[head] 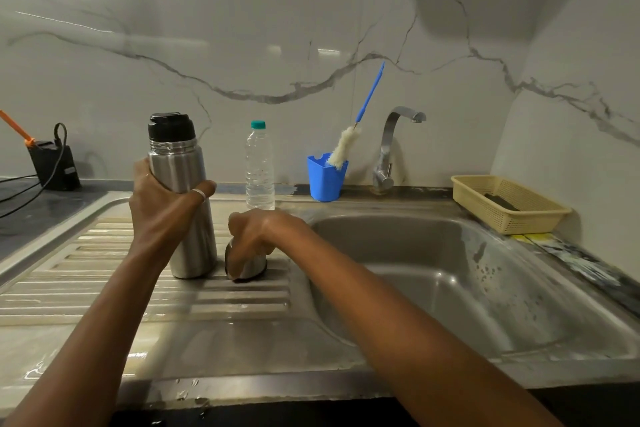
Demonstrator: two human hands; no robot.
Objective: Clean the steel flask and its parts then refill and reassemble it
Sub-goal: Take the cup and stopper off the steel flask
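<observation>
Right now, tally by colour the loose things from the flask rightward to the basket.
Steel: 2, flask, cup lid
Blue: 2, holder, blue-handled brush
Clear: 1, water bottle
Cream: 1, basket
Dark: 1, pad in the basket
Total: 7

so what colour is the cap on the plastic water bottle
Teal green cap on the clear bottle; head view.

Flask left of cup
</observation>
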